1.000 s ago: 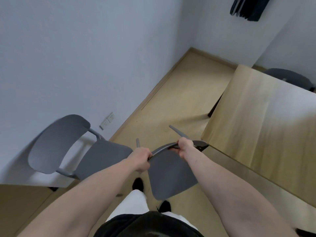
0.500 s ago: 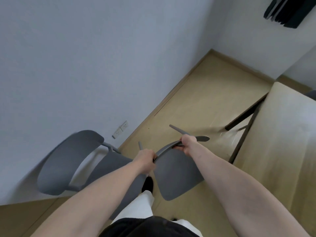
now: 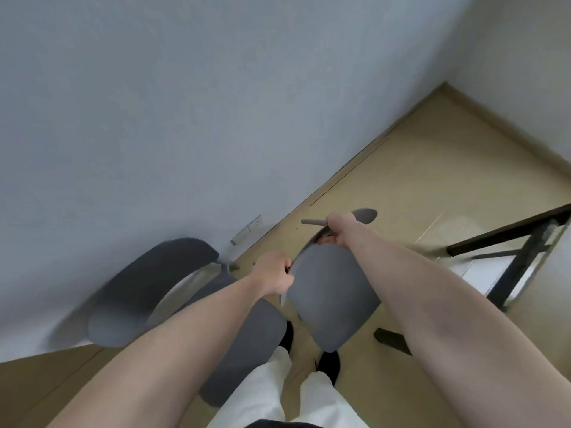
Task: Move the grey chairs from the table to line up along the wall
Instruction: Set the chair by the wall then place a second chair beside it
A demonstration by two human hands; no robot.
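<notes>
I held a grey chair point(image 3: 332, 296) up off the floor point(image 3: 432, 168) with both hands, its backrest edge toward me and its seat hanging down in front of my legs. My left hand point(image 3: 273, 276) was closed around the left end of the curved backrest edge, fingers curled tight over it. My right hand point(image 3: 343, 228) was clenched on the right end of that same edge, higher and farther from me, with the tip of the backrest poking out past my knuckles and a thin grey chair leg sticking out to the left of that fist. The carried chair hung above the floor, close to the wall point(image 3: 216, 103) but not touching it as far as I could tell. Just to its left stood a second grey chair point(image 3: 148, 291), set with its backrest against the wall near a white wall socket point(image 3: 247, 231); its seat reached toward me and passed under my left forearm. The two chairs were just beside each other, and I could not tell whether they touched. At the right edge of my view, dark legs of the table point(image 3: 509, 264) stood on the floor, well apart from the chair in my hands. Below, my white trousers point(image 3: 272, 393) and dark shoes point(image 3: 329, 366) showed between my arms.
</notes>
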